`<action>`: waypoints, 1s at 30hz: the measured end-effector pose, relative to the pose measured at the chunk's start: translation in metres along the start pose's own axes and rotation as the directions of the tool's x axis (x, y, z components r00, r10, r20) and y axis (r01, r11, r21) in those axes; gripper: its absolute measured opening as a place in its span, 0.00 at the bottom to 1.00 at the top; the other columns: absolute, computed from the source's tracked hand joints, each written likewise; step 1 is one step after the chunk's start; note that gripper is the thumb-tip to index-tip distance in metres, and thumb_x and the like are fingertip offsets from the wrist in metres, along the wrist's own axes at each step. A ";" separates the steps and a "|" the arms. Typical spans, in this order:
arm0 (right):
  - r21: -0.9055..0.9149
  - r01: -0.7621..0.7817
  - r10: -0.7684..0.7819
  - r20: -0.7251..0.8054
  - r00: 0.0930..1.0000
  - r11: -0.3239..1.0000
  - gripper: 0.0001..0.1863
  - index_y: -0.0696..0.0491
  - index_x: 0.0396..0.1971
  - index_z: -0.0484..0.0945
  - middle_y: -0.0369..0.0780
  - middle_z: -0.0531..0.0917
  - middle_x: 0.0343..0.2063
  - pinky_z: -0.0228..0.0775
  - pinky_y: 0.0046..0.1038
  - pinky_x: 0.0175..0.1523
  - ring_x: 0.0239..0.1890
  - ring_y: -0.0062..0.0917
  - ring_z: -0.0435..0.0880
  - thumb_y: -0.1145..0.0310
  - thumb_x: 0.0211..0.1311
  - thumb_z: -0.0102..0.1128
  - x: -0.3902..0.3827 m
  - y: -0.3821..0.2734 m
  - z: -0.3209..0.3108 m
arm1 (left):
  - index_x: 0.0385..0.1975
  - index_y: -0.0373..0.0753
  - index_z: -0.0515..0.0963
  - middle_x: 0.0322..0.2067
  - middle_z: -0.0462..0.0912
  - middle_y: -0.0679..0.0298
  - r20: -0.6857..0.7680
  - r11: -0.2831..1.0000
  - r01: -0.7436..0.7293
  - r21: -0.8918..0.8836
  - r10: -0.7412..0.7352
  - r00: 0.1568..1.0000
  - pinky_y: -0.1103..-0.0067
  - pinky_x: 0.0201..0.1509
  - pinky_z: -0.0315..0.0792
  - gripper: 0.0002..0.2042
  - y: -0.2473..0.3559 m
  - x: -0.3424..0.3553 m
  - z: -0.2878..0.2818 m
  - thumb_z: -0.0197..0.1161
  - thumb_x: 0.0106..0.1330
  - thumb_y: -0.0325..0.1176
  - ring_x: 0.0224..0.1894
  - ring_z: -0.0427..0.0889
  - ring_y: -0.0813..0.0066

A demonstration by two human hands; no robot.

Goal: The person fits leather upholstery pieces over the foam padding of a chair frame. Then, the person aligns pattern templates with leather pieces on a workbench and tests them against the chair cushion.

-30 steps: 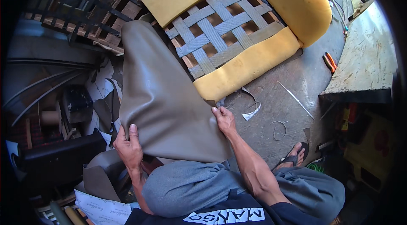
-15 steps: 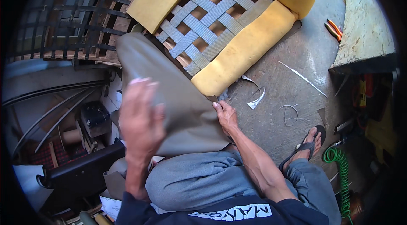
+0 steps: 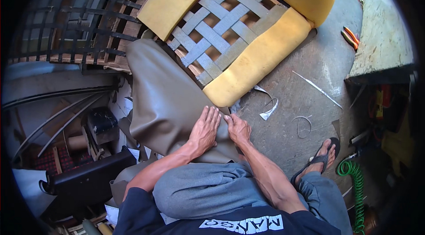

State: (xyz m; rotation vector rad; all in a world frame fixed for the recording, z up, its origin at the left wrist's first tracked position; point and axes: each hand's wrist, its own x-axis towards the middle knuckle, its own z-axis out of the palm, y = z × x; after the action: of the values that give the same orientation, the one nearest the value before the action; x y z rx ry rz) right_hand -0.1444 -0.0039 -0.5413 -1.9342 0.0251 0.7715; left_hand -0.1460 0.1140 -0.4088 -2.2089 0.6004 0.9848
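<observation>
A sheet of brown-grey upholstery leather (image 3: 161,98) hangs from the seat frame's near left side and spreads down to my knee. My left hand (image 3: 206,128) lies on it, fingers stretched out together and palm down. Just to its right, my right hand (image 3: 239,128) pinches the leather's edge between thumb and curled fingers. Both hands are close below the near corner of the chair frame, where yellow foam padding (image 3: 261,60) covers the front rail. Grey woven webbing (image 3: 230,22) fills the middle of the frame.
Orange-handled pliers (image 3: 349,38) lie on the concrete floor beside a pale board (image 3: 383,36). Offcut strips (image 3: 316,88) are scattered right of the chair. A coiled green hose (image 3: 354,177) is near my sandalled foot. Another frame with black webbing (image 3: 75,18) stands at the left.
My left hand has come down from above the leather, moving right to rest flat beside my right hand. The right hand keeps its hold on the edge. The leather has creased.
</observation>
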 end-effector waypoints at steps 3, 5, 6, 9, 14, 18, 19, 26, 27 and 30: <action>-0.052 0.002 0.000 0.045 0.999 0.999 0.22 0.48 0.35 0.79 0.53 0.84 0.31 0.70 0.54 0.44 0.40 0.56 0.82 0.44 0.69 0.50 0.004 -0.002 -0.005 | 0.72 0.28 0.52 0.73 0.53 0.47 0.024 0.984 0.020 0.176 -0.024 0.999 0.57 0.80 0.37 0.47 0.022 -0.001 0.008 0.54 0.63 0.60 0.77 0.48 0.50; -0.085 -0.001 0.008 0.080 0.997 0.996 0.22 0.48 0.35 0.80 0.54 0.84 0.32 0.70 0.54 0.45 0.41 0.56 0.82 0.44 0.68 0.50 0.009 -0.003 -0.008 | 0.72 0.29 0.51 0.74 0.51 0.48 -0.069 0.951 0.138 0.277 -0.124 0.990 0.57 0.80 0.35 0.37 0.042 0.007 0.026 0.44 0.70 0.49 0.77 0.47 0.49; -0.131 -0.006 0.021 0.114 0.993 0.991 0.22 0.48 0.36 0.80 0.54 0.84 0.33 0.70 0.55 0.45 0.41 0.55 0.82 0.44 0.68 0.50 0.013 -0.003 -0.010 | 0.73 0.29 0.52 0.74 0.51 0.48 -0.100 0.956 0.173 0.236 -0.153 0.983 0.58 0.80 0.35 0.33 0.052 0.015 0.042 0.37 0.71 0.42 0.77 0.46 0.48; -0.283 0.015 0.050 0.222 0.974 0.959 0.20 0.49 0.39 0.82 0.54 0.84 0.36 0.73 0.52 0.47 0.43 0.54 0.83 0.47 0.67 0.53 0.028 -0.029 -0.025 | 0.72 0.30 0.54 0.75 0.51 0.51 -0.209 0.949 0.244 0.201 -0.201 0.957 0.59 0.80 0.30 0.33 0.067 0.026 0.079 0.38 0.71 0.43 0.78 0.45 0.52; 0.356 0.379 -0.436 0.094 0.895 0.854 0.22 0.56 0.54 0.77 0.54 0.82 0.48 0.71 0.39 0.59 0.55 0.47 0.80 0.55 0.74 0.49 0.022 -0.139 -0.048 | 0.72 0.32 0.57 0.74 0.55 0.56 -0.147 0.973 0.207 0.101 -0.191 0.970 0.60 0.80 0.29 0.31 0.079 0.029 0.110 0.38 0.71 0.41 0.78 0.46 0.60; 0.359 0.607 -0.681 0.124 0.722 0.709 0.31 0.59 0.69 0.62 0.52 0.65 0.69 0.49 0.37 0.76 0.73 0.43 0.60 0.51 0.78 0.39 0.038 -0.099 0.020 | 0.70 0.34 0.61 0.73 0.59 0.60 -0.127 0.972 0.147 -0.181 -0.171 0.977 0.65 0.80 0.37 0.29 0.096 0.057 0.116 0.43 0.70 0.38 0.77 0.51 0.67; 0.361 0.614 -0.689 0.123 0.715 0.702 0.31 0.59 0.69 0.62 0.52 0.65 0.69 0.49 0.37 0.76 0.73 0.43 0.60 0.51 0.78 0.39 0.038 -0.093 0.029 | 0.70 0.34 0.62 0.73 0.60 0.59 -0.240 0.931 0.238 -0.276 -0.307 0.921 0.67 0.80 0.40 0.29 0.099 0.060 0.126 0.45 0.69 0.37 0.76 0.52 0.66; 0.260 0.546 -0.599 0.210 0.773 0.796 0.33 0.57 0.71 0.59 0.51 0.57 0.73 0.39 0.38 0.78 0.76 0.43 0.50 0.48 0.79 0.30 0.049 -0.071 0.029 | 0.46 0.35 0.82 0.46 0.85 0.54 -0.320 0.793 0.020 -0.609 -0.269 0.908 0.70 0.62 0.69 0.16 0.081 0.043 0.087 0.55 0.63 0.35 0.52 0.81 0.62; 0.257 0.557 -0.607 0.201 0.769 0.790 0.33 0.57 0.71 0.59 0.51 0.57 0.73 0.39 0.38 0.78 0.76 0.43 0.50 0.48 0.79 0.30 0.051 -0.067 0.025 | 0.44 0.33 0.81 0.40 0.86 0.51 -0.247 0.664 -0.100 -0.741 -0.131 0.960 0.67 0.56 0.75 0.16 0.061 0.025 0.046 0.54 0.66 0.36 0.46 0.85 0.59; 0.272 0.539 -0.600 0.254 0.759 0.797 0.33 0.58 0.72 0.58 0.50 0.57 0.73 0.38 0.37 0.78 0.77 0.43 0.49 0.49 0.79 0.29 0.050 -0.074 0.022 | 0.36 0.30 0.81 0.28 0.83 0.52 -0.481 0.286 -0.387 -0.877 -0.475 0.737 0.66 0.45 0.77 0.10 0.017 -0.048 -0.003 0.59 0.64 0.32 0.32 0.83 0.54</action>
State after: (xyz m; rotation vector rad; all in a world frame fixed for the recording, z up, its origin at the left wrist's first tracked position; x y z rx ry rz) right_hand -0.0913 0.0657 -0.5145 -1.4851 -0.6594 0.6289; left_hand -0.1852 0.1072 -0.3763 -3.8241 0.1203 0.3725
